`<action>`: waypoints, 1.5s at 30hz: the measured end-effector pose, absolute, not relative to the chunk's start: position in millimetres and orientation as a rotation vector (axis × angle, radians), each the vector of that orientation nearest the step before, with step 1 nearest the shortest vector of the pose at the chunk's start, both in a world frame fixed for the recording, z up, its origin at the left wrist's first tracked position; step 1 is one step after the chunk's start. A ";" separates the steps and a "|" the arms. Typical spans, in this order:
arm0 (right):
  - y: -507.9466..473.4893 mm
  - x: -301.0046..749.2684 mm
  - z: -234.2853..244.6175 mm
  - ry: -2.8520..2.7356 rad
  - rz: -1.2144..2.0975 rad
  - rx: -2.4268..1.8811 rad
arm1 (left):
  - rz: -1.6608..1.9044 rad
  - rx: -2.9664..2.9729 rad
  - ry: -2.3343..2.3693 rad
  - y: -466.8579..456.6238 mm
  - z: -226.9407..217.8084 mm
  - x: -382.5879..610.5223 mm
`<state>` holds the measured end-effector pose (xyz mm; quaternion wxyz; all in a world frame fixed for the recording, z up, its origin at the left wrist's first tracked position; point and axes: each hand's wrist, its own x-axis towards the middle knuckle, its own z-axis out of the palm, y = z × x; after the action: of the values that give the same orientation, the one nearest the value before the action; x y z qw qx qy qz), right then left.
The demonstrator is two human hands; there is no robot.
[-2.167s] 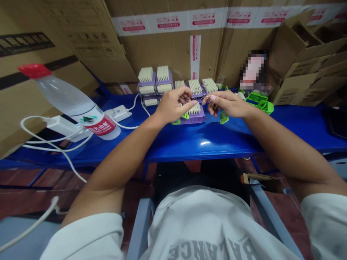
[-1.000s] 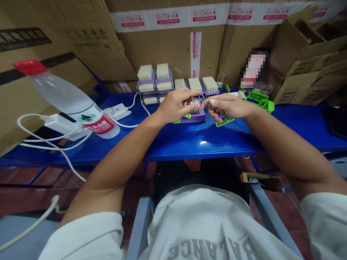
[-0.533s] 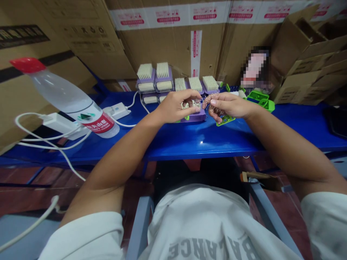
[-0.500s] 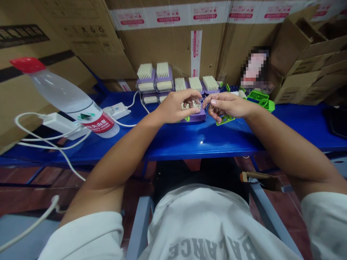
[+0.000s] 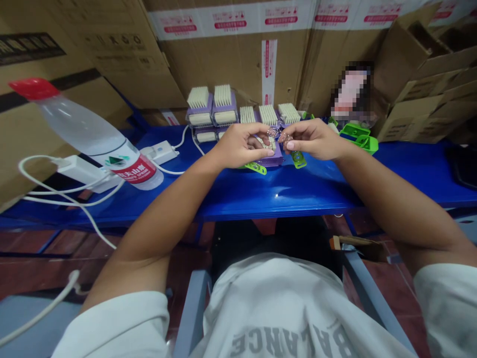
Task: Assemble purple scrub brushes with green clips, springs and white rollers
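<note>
The left hand (image 5: 240, 146) and right hand (image 5: 313, 139) pinch a small clear piece (image 5: 275, 133) between narrow fingers (image 5: 257, 141), just above a purple brush (image 5: 274, 160) lying lengthwise across the blue counter (image 5: 276, 199), with cardboard cartons (image 5: 231, 64) behind.

Hidden: the left hand (image 5: 241, 145) and right hand (image 5: 312, 139) cover most of the purple brush (image 5: 274, 160), so its bristles barely show.
Too small: the clear pieces (image 5: 275, 133) between the hands, just above the purple brush, are too tiny to make out, and whether either hand grips them cannot be told.
Partly hidden: the green plastic piece (image 5: 257, 168) runs under the left hand, in front of the purple brush.
Blurred: the pixelated object (image 5: 350, 89), right of the purple brush, cannot be identified.
Cut off: the cardboard cartons (image 5: 410, 64), right of the purple brush, run past the top and right edges, as does the black object (image 5: 462, 166) beyond them.
</note>
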<state>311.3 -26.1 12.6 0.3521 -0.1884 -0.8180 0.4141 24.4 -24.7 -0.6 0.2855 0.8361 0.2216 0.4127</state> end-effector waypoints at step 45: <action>-39.7 312.1 14.6 -2.325 0.243 -0.589 | 1.080 2.223 0.668 -23.3 4.0 21.8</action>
<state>312.1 -39.7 14.6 0.3573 -0.2281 -0.9008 0.0940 21.8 -23.3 4.0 0.2865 0.8319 0.2500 0.4041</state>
